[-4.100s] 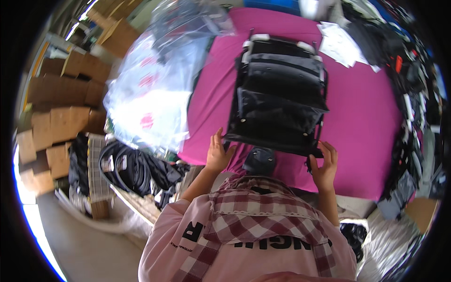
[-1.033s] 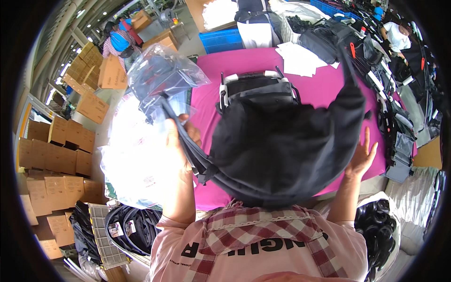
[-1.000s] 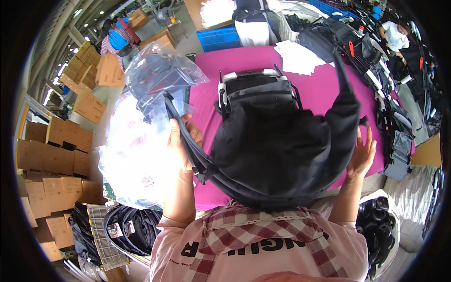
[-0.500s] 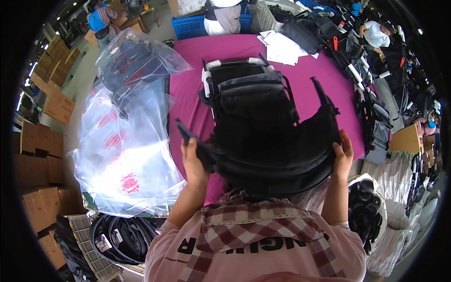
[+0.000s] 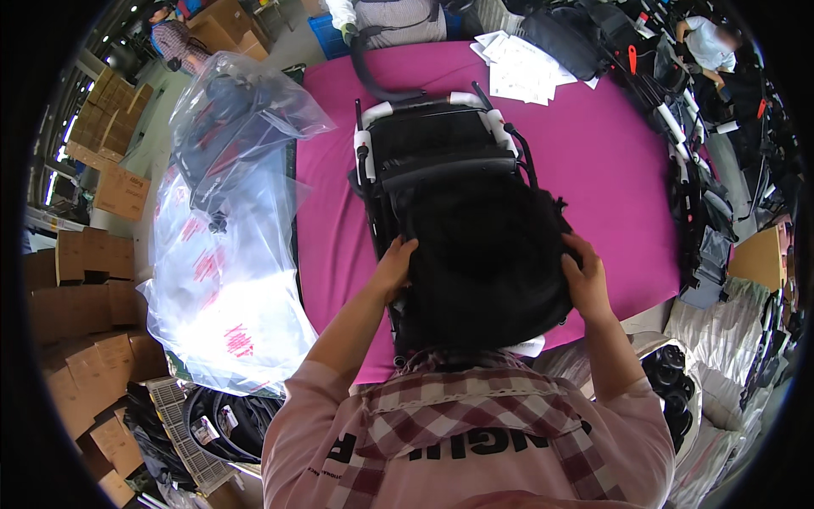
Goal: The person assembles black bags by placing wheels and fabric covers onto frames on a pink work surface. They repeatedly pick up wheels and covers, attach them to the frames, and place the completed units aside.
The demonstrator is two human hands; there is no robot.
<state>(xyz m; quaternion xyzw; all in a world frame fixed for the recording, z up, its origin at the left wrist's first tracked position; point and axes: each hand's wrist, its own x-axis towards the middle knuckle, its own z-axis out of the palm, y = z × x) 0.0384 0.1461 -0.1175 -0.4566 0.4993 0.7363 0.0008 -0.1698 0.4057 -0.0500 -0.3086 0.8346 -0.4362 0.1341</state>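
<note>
A folded stroller (image 5: 445, 131) with black fabric and white joints lies on the magenta table cover (image 5: 610, 161). Over its near half is a black fabric stroller canopy (image 5: 487, 267), bunched so that its outline is dark and hard to read. My left hand (image 5: 396, 267) grips the canopy's left edge, thumb on top. Gripping the opposite edge is my right hand (image 5: 587, 276), its fingers curled around the side. Parts of the fingers on both hands are hidden by the fabric.
Clear plastic bags (image 5: 225, 280) with red marks cover the left side. White papers (image 5: 517, 72) lie at the far edge. Across the table, a co-worker's gloved hand (image 5: 349, 34) holds a curved black bar (image 5: 366, 72). Stroller parts (image 5: 678, 153) line the right; cartons (image 5: 89, 263) stand left.
Both hands have brought the canopy down onto the stroller and closer together; its side arms no longer stick out. A curved black bar has appeared at the far edge in the co-worker's hand.
</note>
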